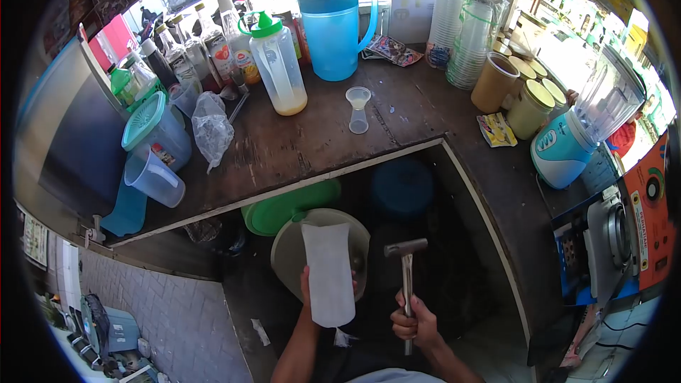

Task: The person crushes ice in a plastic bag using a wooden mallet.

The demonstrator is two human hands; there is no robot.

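My left hand [306, 289] is wrapped round a long frosty white ice block [330, 276], seemingly in a clear plastic bag. Its fingers are partly hidden behind the block. The block stands upright in front of a pale round tub [285, 259] in the opening below the counter. In my right hand [417, 323], the fingers close round the handle of a metal hammer [406, 266]. The hammer's head points up, to the right of the block and apart from it. Behind the tub lies a green lid [280, 209].
On the wooden counter [319, 145] stand a blue pitcher [330, 35], a green-lidded bottle [279, 71], a small plastic cup [359, 113] and several syrup bottles. A blender [567, 138] and an orange-fronted stove [649, 206] are at right. A blue container [402, 188] sits below.
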